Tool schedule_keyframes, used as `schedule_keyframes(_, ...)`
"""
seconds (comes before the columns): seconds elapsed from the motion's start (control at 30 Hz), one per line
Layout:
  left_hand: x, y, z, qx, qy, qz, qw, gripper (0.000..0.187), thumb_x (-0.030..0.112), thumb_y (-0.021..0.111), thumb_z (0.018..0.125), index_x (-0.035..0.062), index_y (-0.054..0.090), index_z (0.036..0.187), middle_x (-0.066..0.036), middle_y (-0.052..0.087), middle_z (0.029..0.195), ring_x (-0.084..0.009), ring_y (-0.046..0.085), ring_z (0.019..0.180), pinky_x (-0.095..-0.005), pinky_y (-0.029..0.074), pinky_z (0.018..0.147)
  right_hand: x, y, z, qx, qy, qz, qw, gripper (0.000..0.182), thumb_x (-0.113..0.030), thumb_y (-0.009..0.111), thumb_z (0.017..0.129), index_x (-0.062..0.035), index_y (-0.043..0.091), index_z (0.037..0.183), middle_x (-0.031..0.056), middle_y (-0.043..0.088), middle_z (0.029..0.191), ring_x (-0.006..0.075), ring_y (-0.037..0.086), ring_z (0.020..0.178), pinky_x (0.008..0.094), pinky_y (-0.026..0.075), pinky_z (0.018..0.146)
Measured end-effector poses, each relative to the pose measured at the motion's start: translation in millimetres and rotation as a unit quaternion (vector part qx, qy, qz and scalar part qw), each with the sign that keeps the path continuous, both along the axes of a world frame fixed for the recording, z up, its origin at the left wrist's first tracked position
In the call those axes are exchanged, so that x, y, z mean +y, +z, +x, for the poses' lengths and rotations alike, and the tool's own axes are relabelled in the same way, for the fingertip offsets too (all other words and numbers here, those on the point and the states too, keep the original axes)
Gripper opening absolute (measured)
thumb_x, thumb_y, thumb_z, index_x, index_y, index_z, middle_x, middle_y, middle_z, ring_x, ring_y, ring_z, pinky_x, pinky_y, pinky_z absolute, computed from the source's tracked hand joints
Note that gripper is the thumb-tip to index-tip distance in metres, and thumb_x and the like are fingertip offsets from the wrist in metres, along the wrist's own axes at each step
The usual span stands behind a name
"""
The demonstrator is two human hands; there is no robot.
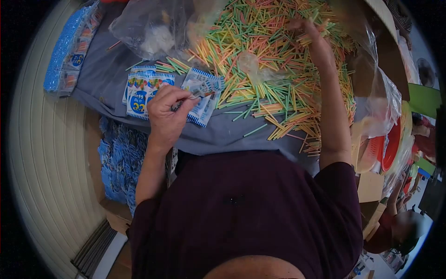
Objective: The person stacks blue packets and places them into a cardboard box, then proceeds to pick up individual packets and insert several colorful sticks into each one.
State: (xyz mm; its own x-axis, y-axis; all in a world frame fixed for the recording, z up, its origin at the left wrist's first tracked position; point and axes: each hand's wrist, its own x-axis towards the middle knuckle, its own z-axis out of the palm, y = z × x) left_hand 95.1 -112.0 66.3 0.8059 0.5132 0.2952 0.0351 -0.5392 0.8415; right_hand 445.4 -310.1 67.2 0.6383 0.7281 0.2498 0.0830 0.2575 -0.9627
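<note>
My left hand (167, 114) is closed in a pinch at the edge of a blue-and-white printed packet (203, 104), which lies at the pile's left side. A small dark patterned piece shows under its fingers, too small to make out. Beside it, several similar packets (138, 100) lie overlapping on the grey cloth. My right hand (316, 42) reaches into the far right part of a large heap of thin pastel sticks (269, 46). Its fingers are curled around some sticks, partly hidden and slightly blurred.
A clear plastic bag (153, 30) lies at the back left, and a bundle of packets (69, 56) at the far left. Below the table edge, a cardboard box (111, 211) holds many blue packets (118, 158). Red baskets (388, 146) and another person (395, 230) are at the right.
</note>
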Motion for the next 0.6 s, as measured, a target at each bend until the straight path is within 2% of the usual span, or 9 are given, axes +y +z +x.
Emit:
schedule_keyframes(0.03, 2.5, 1.8, 2.8, -0.039, -0.006, -0.003, 0.999, 0.015, -0.003, 0.079, 0.071, -0.0011, 0.070, 0.083, -0.006, 0.065, 0.078, -0.0169, 0.059, 0.071, -0.0284, 0.045, 0.064, 2.2, 9.5, -17.2, -0.096, -0.059, -0.137, 0.984, 0.042, -0.040, 0.061, 0.097, -0.0048, 0.063, 0.119, 0.0062, 0.065, 0.097, 0.0170, 0.060, 0.096, 0.0358, 0.045, 0.087)
schedule_keyframes(0.07, 3.9, 3.2, 4.7, -0.077, -0.012, -0.005, 0.997, 0.016, -0.004, 0.080, 0.071, -0.0016, 0.070, 0.084, -0.005, 0.065, 0.079, -0.0143, 0.059, 0.072, -0.0268, 0.045, 0.064, 1.9, 13.4, -26.9, -0.189, -0.116, -0.269, 0.937, 0.045, -0.042, 0.061, 0.096, -0.0058, 0.063, 0.123, 0.0072, 0.066, 0.104, 0.0184, 0.060, 0.101, 0.0363, 0.045, 0.092)
schedule_keyframes(0.1, 2.7, 4.8, 7.3, -0.077, -0.014, -0.007, 0.997, 0.016, -0.004, 0.080, 0.071, -0.0016, 0.070, 0.084, -0.005, 0.065, 0.079, -0.0143, 0.059, 0.072, -0.0268, 0.045, 0.064, 1.0, -11.1, -8.1, -0.214, -0.099, -0.227, 0.945, 0.047, -0.043, 0.064, 0.093, -0.0101, 0.062, 0.127, 0.0076, 0.066, 0.113, 0.0203, 0.058, 0.112, 0.0370, 0.043, 0.097)
schedule_keyframes(0.2, -8.2, 12.9, 22.0, -0.121, -0.056, -0.079, 0.988, 0.017, -0.011, 0.075, 0.075, -0.0027, 0.068, 0.088, -0.005, 0.064, 0.085, -0.0110, 0.058, 0.078, -0.0242, 0.046, 0.068, -5.2, -29.8, 10.7, -0.207, -0.140, -0.237, 0.939, 0.043, -0.039, 0.063, 0.094, -0.0131, 0.061, 0.128, 0.0066, 0.064, 0.120, 0.0199, 0.057, 0.114, 0.0367, 0.042, 0.097)
schedule_keyframes(0.27, -19.0, 19.3, 32.8, -0.137, -0.060, -0.185, 0.971, 0.017, -0.004, 0.080, 0.074, -0.0028, 0.069, 0.087, -0.003, 0.065, 0.082, -0.0090, 0.059, 0.075, -0.0233, 0.046, 0.065, -6.1, 10.3, -12.4, -0.223, -0.150, -0.218, 0.938, 0.037, -0.037, 0.061, 0.096, -0.0116, 0.063, 0.122, 0.0077, 0.064, 0.122, 0.0205, 0.057, 0.116, 0.0364, 0.042, 0.097)
schedule_keyframes(0.33, -23.3, 22.3, 45.7, -0.142, -0.080, -0.198, 0.967, 0.016, -0.004, 0.080, 0.075, -0.0028, 0.069, 0.087, -0.003, 0.065, 0.082, -0.0083, 0.059, 0.074, -0.0229, 0.047, 0.065, -5.4, 29.0, -19.3, -0.237, -0.161, -0.200, 0.937, 0.032, -0.035, 0.059, 0.097, -0.0102, 0.064, 0.116, 0.0088, 0.063, 0.123, 0.0212, 0.056, 0.119, 0.0361, 0.041, 0.098)
schedule_keyframes(0.4, -27.6, 26.4, 62.5, -0.147, -0.102, -0.211, 0.961, 0.015, -0.003, 0.079, 0.076, -0.0029, 0.070, 0.088, -0.002, 0.065, 0.081, -0.0076, 0.059, 0.074, -0.0225, 0.047, 0.065, -5.5, 32.9, -15.1, -0.047, -0.017, 0.051, 0.997, 0.031, -0.037, 0.051, 0.102, -0.0084, 0.063, 0.097, 0.0128, 0.064, 0.121, 0.0255, 0.055, 0.123, 0.0382, 0.040, 0.101)
schedule_keyframes(0.47, -33.7, 31.1, 82.3, -0.122, -0.113, -0.271, 0.948, 0.015, 0.001, 0.080, 0.078, -0.0029, 0.071, 0.090, -0.002, 0.067, 0.084, -0.0077, 0.061, 0.074, -0.0223, 0.049, 0.065, -7.2, 40.7, -18.6, -0.041, -0.012, 0.056, 0.998, 0.032, -0.038, 0.050, 0.102, -0.0083, 0.062, 0.096, 0.0134, 0.064, 0.120, 0.0263, 0.055, 0.123, 0.0391, 0.041, 0.101)
schedule_keyframes(0.6, -39.7, 24.4, 120.4, -0.079, -0.101, -0.225, 0.966, 0.017, 0.005, 0.080, 0.079, -0.0029, 0.073, 0.091, -0.003, 0.069, 0.085, -0.0075, 0.062, 0.074, -0.0222, 0.050, 0.065, -3.2, 59.3, -40.9, -0.007, 0.017, 0.072, 0.997, 0.037, -0.040, 0.045, 0.104, -0.0076, 0.058, 0.092, 0.0159, 0.064, 0.117, 0.0293, 0.054, 0.123, 0.0425, 0.041, 0.101)
